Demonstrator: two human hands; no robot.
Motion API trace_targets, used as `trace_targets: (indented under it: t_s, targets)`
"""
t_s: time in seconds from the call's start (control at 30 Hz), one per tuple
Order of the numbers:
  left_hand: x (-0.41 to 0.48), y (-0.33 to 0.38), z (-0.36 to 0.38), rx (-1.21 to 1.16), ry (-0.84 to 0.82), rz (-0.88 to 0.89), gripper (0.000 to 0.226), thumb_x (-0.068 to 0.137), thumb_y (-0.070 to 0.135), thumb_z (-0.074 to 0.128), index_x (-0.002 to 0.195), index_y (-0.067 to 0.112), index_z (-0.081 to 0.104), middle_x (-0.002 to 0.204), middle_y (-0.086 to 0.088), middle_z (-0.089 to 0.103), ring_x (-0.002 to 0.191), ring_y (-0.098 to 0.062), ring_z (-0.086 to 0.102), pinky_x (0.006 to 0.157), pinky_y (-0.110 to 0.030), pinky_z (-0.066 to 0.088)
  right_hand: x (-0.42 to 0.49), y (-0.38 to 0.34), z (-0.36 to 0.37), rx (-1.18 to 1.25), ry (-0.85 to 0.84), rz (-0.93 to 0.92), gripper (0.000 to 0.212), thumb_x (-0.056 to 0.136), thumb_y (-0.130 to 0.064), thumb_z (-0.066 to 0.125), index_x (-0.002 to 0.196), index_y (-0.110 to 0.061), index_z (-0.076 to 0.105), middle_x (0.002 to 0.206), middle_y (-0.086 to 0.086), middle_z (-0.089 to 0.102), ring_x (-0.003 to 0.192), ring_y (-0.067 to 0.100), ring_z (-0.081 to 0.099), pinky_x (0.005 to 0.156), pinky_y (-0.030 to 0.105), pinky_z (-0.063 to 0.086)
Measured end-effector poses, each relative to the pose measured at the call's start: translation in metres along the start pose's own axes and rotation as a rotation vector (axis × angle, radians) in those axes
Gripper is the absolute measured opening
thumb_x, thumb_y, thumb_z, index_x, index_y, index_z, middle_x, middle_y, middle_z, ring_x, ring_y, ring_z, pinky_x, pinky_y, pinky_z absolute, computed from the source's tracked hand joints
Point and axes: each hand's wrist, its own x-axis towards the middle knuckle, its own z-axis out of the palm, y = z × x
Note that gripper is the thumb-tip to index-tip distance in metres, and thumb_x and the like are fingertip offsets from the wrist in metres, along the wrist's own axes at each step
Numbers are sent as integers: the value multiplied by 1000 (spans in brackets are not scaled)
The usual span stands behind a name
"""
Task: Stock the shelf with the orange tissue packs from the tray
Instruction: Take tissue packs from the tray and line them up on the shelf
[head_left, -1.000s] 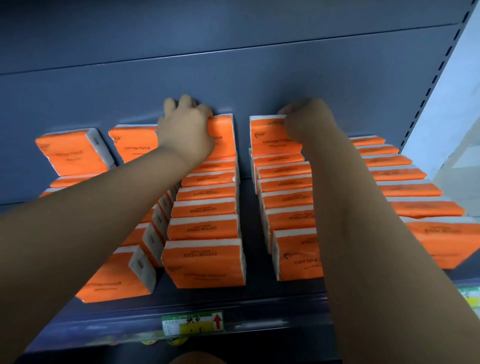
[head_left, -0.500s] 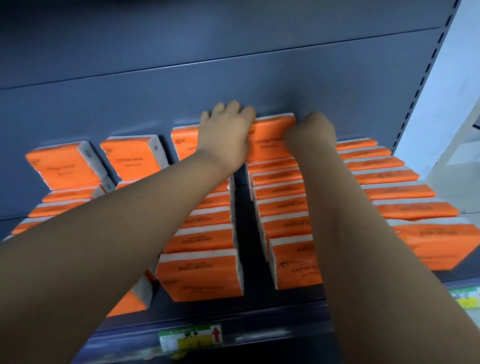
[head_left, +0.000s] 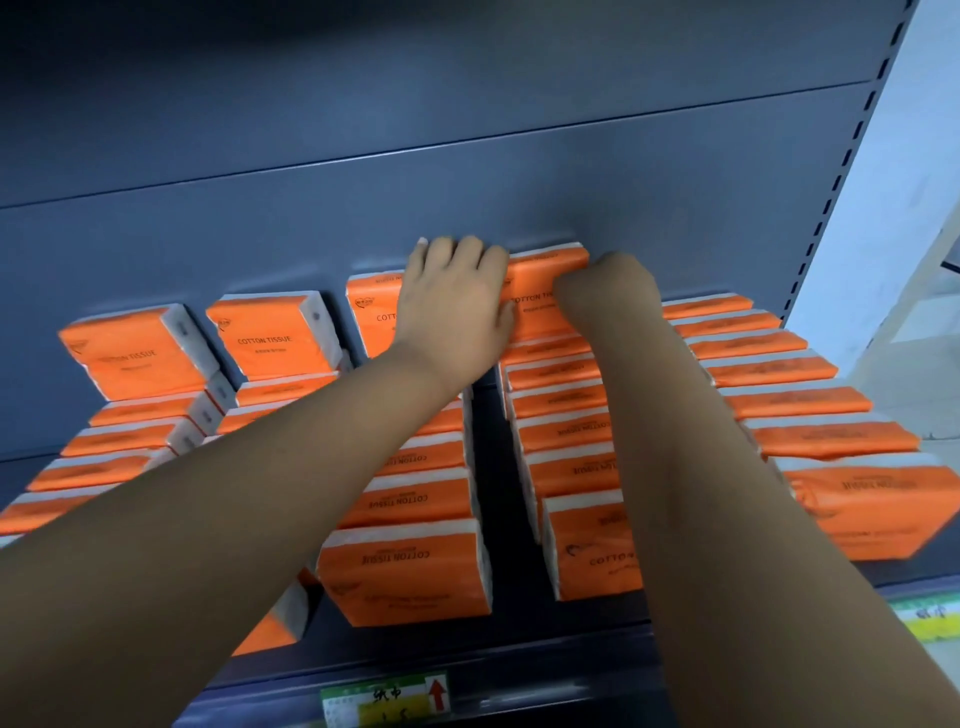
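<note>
**Head view.** A grey shelf (head_left: 519, 644) carries orange tissue packs in five rows, each running forward from the back panel (head_left: 467, 182).

- **First row** (head_left: 130, 358), farthest left: the rearmost pack leans on the back panel, its face reading "COTTON TISSUE". The left forearm partly hides the packs ahead of it.
- **Second row** (head_left: 270, 338): likewise headed by a pack tilted against the back panel.
- **Price label** (head_left: 384, 699): on the shelf's front lip, opposite the back panel, and marked with a red arrow.
- **Third row** (head_left: 410, 577): the rearmost pack, at the back panel, is half covered by the left grip.
- **Left grip** (head_left: 457, 301): fingers straight and close together, tips near the back panel, thumb touching the held pack.
- **Held pack** (head_left: 540, 291): upright against the back panel, heading the fourth row (head_left: 576, 441).
- **Right grip** (head_left: 605, 291): curled over the held pack's upper right, its fingers hidden.
- **Fifth row** (head_left: 779, 369): tilted packs from the back panel to the front lip.
- **Slotted upright** (head_left: 852, 145): along the back panel's right edge.
</note>
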Motion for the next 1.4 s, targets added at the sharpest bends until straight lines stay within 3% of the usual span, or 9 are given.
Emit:
trace_targets:
  t_s: [0.07, 0.13, 0.2, 0.33, 0.5, 0.67, 0.87, 1.23, 1.4]
  targets:
    - [-10, 2, -5, -9, -7, -16, 44, 90, 39, 56, 125, 14, 63, 123, -8, 62, 120, -37, 52, 119, -55, 30, -12, -5, 4, -15, 43, 23, 13, 95, -15, 48, 85, -11, 56, 80, 4, 56, 64, 17, 48, 52, 26, 30]
    - [-21, 2, -12, -9, 8, -34, 46, 90, 40, 56, 127, 14, 63, 130, -6, 61, 125, -36, 51, 121, -56, 28, -27, -8, 14, -77, 164, 23, 26, 96, -24, 47, 108, -9, 64, 106, 10, 66, 91, 29, 64, 66, 28, 38]
    - [-36, -2, -21, 10, 46, -62, 47, 93, 44, 58, 129, 14, 63, 135, -7, 60, 129, -36, 50, 122, -59, 25, -48, -11, 28, -200, 270, -71, 37, 100, -32, 43, 120, -8, 63, 123, 14, 65, 113, 37, 62, 80, 38, 44]
    - [-77, -19, -48, 60, 46, -196, 57, 102, 57, 40, 134, 14, 61, 145, -7, 56, 139, -38, 44, 122, -59, 19, -95, -23, 51, -311, 292, -354, 41, 103, -38, 40, 117, -8, 64, 118, 15, 67, 112, 37, 60, 87, 43, 46]
    - [-142, -55, -89, 157, 36, -318, 62, 98, 57, 45, 140, 13, 58, 150, -11, 53, 142, -42, 41, 120, -60, 22, -142, -44, 74, -251, 268, -560, 42, 95, -40, 45, 101, -6, 70, 100, 17, 71, 102, 40, 62, 90, 48, 47]
    - [-222, -92, -132, 196, -14, -476, 66, 98, 59, 39, 141, 12, 57, 152, -13, 52, 142, -44, 41, 120, -62, 22, -223, -60, 105, -215, 60, -729, 47, 95, -44, 39, 112, -12, 68, 111, 12, 68, 118, 34, 58, 100, 46, 48]
    - [-348, -134, -181, 298, -145, -550, 70, 97, 57, 39, 141, 7, 57, 149, -15, 55, 139, -46, 46, 118, -66, 26, -342, -46, 151, -259, -317, -994, 61, 97, -49, 38, 148, -17, 51, 148, 5, 55, 144, 29, 42, 119, 46, 35]
    - [-545, -161, -220, 345, -334, -892, 70, 96, 60, 42, 139, 8, 59, 143, -15, 60, 137, -46, 47, 115, -65, 31, -481, -39, 253, -301, -708, -1068, 63, 101, -51, 30, 148, -13, 49, 143, 6, 55, 146, 31, 40, 119, 46, 34]
    - [-609, -167, -212, 204, -442, -1090, 69, 96, 62, 38, 145, 15, 52, 145, -10, 59, 137, -39, 49, 114, -59, 38, -504, -23, 287, -486, -1054, -1121, 67, 99, -53, 36, 158, -22, 32, 158, 2, 42, 151, 26, 31, 122, 45, 29]
